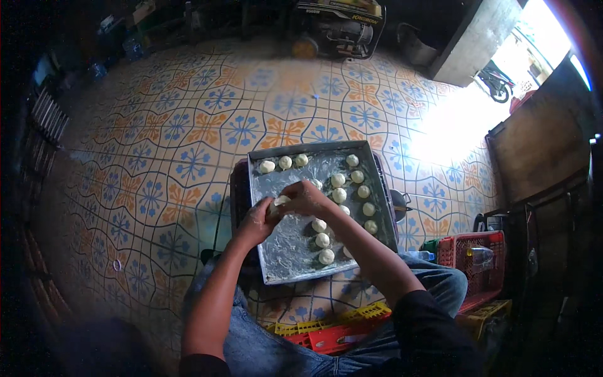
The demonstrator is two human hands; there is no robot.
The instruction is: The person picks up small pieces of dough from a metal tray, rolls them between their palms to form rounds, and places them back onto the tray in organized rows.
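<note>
A piece of pale dough (282, 201) is held between my two hands, above a square metal tray. My left hand (257, 221) grips it from the left with curled fingers. From the right, my right hand (305, 198) closes over it, fingertips pinching. The metal tray (279, 251) has a greasy, whitish smeared bottom. Round dough balls (323, 240) stand in rows along its right side, and several more dough balls (285, 163) sit at its far left edge. My right hand and forearm hide part of the rows.
Under the tray is a dark support (240, 188). A red plastic crate (483, 251) with a bottle stands at the right, near a pan (399, 201). Red and yellow crate parts (326, 330) lie below my legs. A generator (342, 31) stands far off on the patterned tile floor (188, 138).
</note>
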